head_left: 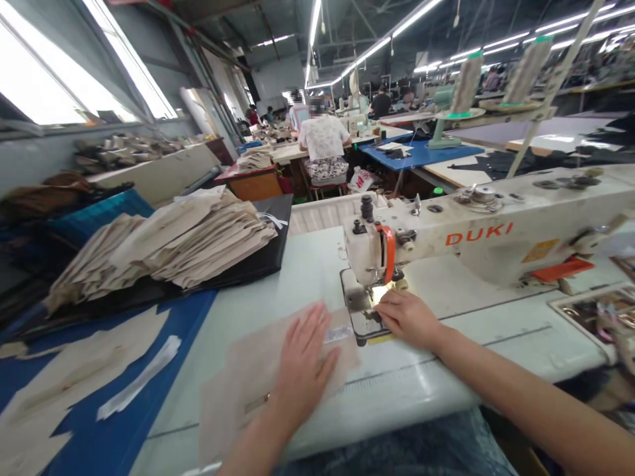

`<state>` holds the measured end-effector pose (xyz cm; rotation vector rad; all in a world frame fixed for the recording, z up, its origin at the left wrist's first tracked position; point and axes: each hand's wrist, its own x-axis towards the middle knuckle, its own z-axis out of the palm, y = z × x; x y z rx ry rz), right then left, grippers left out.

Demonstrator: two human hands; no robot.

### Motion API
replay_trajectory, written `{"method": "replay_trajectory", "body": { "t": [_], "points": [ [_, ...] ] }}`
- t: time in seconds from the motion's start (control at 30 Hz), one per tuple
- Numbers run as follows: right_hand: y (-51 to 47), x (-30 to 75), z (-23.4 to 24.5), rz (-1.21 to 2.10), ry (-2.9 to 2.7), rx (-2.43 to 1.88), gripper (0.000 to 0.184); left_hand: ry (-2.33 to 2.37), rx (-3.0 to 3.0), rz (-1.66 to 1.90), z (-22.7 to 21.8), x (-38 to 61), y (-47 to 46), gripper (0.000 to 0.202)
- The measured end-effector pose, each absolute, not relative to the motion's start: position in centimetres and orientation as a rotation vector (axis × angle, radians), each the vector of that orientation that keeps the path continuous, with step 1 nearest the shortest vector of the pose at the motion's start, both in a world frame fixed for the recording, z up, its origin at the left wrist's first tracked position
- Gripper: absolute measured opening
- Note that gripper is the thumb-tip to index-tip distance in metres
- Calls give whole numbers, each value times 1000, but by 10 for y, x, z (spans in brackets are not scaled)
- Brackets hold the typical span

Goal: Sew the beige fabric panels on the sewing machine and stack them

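Observation:
My left hand [303,360] lies flat with its fingers stretched out on a beige fabric piece [238,383] on the sewing table. A small white label [337,334] sits on the fabric just beyond its fingertips. My right hand [407,318] rests on the metal needle plate [361,311] under the presser foot of the white DUKI sewing machine [476,231]. Its fingers are curled together at the needle, and what they pinch is hidden.
A tall stack of beige cut pieces [163,248] lies at the left on dark fabric. Loose beige pieces and a white strip [139,380] lie on the blue table surface [183,317]. A tray of small parts [595,311] sits at right. A person [325,142] sits at a bench further back, facing away.

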<state>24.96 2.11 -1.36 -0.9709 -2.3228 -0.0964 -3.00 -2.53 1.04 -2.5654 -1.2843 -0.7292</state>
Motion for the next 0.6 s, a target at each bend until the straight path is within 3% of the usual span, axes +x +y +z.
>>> {"method": "replay_trajectory", "body": {
  "t": [0.1,0.2,0.3,0.37,0.47,0.53,0.6],
  "points": [
    [18,250,-11,-119,-2296,-934,22,-1466,-2397,-735,8,-62,-52,75],
    [11,250,-7,-133,-2254,-885,24,-1457,-2568,-358,-14,-91,-90,98],
    [7,250,-8,-145,-2215,-845,24,-1493,-2683,-46,-29,-111,-125,86],
    [7,250,-12,-148,-2198,-848,24,-1584,-2706,-109,-19,-127,-129,66],
    [9,249,-18,-149,-2193,-843,24,-1955,-2507,-419,35,-163,-99,38],
    [11,249,-21,-172,-2191,-846,25,-2279,-2027,-602,93,-190,-62,40],
    [12,249,-25,-206,-2189,-859,25,-2313,-1587,-690,155,-212,-20,43]
  ]
}}
